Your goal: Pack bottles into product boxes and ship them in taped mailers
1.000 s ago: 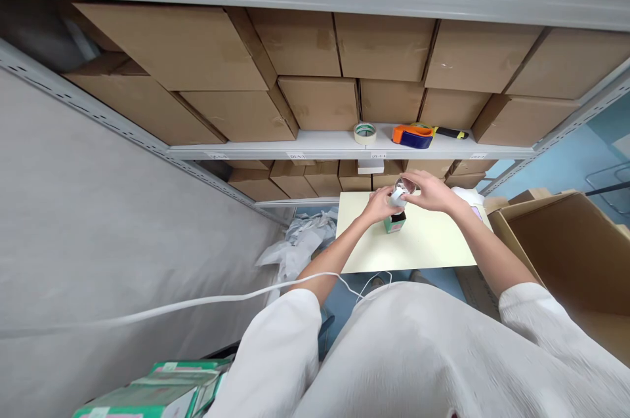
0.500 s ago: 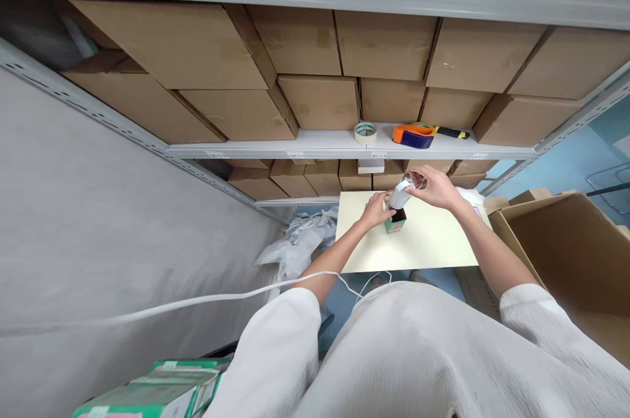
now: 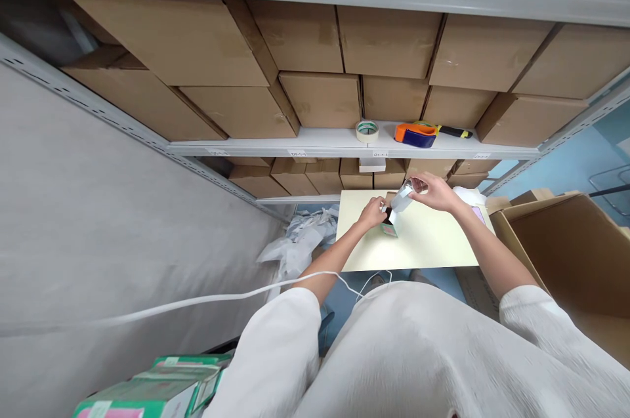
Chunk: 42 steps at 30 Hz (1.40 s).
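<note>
A small green-and-pink carton [image 3: 389, 230] stands tilted on the pale yellow board [image 3: 428, 241], its dark opening facing up. My left hand [image 3: 373, 212] is closed on the carton's upper edge, by its raised flap. Just above and to the right, my right hand [image 3: 433, 192] grips a shiny, clear-and-white cylindrical item [image 3: 403, 197] by its upper end. The item slants down toward the carton's mouth, its lower end close to the opening. Whether the two touch, I cannot tell.
Cardboard boxes [image 3: 394, 44] fill the shelves ahead. A tape roll [image 3: 367, 131], an orange-and-blue tape dispenser [image 3: 416, 134] and a yellow-black cutter [image 3: 455, 132] lie on the shelf. A large open carton [image 3: 571, 254] stands right; crumpled white plastic [image 3: 300, 241] lies left. A white cable [image 3: 221, 296] crosses my left arm.
The small carton has tipped, its mouth leaning toward the right. My left hand has shifted slightly on it, and the cylindrical item lies at more of a slant.
</note>
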Motion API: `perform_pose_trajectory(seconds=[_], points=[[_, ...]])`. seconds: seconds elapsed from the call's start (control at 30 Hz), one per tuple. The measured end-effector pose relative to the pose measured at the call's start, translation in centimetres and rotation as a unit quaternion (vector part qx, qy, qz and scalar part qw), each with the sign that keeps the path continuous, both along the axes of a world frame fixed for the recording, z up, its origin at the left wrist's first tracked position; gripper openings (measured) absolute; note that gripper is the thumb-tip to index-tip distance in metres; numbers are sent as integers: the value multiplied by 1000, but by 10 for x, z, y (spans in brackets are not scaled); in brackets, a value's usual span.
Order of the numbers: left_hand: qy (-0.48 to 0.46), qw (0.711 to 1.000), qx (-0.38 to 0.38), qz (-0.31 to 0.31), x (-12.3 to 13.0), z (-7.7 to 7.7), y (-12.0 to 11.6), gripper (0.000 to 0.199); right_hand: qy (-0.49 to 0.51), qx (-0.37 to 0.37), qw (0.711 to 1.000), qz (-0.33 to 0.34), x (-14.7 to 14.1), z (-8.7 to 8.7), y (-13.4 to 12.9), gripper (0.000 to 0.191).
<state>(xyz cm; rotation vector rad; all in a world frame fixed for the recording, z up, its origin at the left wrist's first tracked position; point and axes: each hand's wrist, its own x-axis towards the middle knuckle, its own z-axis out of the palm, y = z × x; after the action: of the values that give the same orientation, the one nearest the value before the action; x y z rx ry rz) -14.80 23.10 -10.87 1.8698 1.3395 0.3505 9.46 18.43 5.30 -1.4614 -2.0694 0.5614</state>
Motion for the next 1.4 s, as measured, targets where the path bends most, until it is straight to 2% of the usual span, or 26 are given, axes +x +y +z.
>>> perform_pose_trajectory(seconds=[0.13,0.23,0.37,0.47,0.67,0.83,1.03,1.2,1.4], points=[[23,1000,11,8,0,-1,4,44,14,3,1000,-7,-3,8,0,31],[5,999,0,45,1,0,7,39,20,15,1000,-8,-4,10,0,33],[-42,991,-31,121,2,1,11,33,21,36,999,-7,-6,6,2,37],[-75,987,-22,144,2,-2,14,32,30,34,999,-3,-8,0,3,37],[-68,987,17,145,-1,-12,16,31,9,17,1000,20,-10,-15,3,35],[-43,992,41,108,-8,-19,12,33,-31,15,999,40,-7,-26,4,45],[-32,994,14,108,-9,-21,14,29,-37,20,995,94,-14,-25,1,55],[-34,993,9,112,-8,-18,17,27,-98,8,984,148,-22,-27,-3,59],[-30,996,-17,86,-8,-12,16,25,-208,-37,968,134,-22,-55,4,50]])
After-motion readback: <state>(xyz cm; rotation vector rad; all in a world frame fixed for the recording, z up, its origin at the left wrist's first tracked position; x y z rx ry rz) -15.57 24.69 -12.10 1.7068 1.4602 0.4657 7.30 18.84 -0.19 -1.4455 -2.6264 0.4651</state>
